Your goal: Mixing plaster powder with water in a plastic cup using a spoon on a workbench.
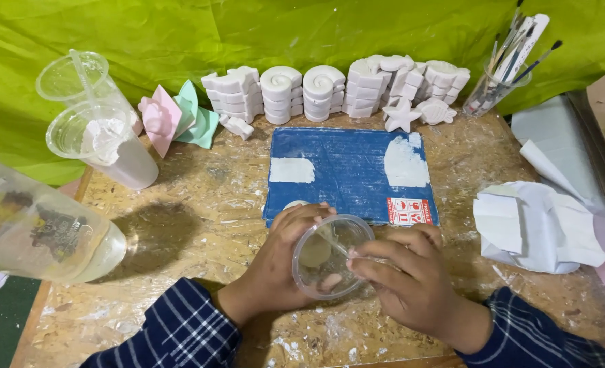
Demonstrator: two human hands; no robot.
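Plaster work looks well underway: rows of white cast shapes already sit stacked past the far edge of the blue mat, while the small clear cup just below the mat's near edge seems mostly scraped out, only a thin pale film left inside. Left hand wraps its fingers round the cup's far side, gripping it. Right hand pinches a thin stick that pokes down into the cup, fingertips right at the rim.
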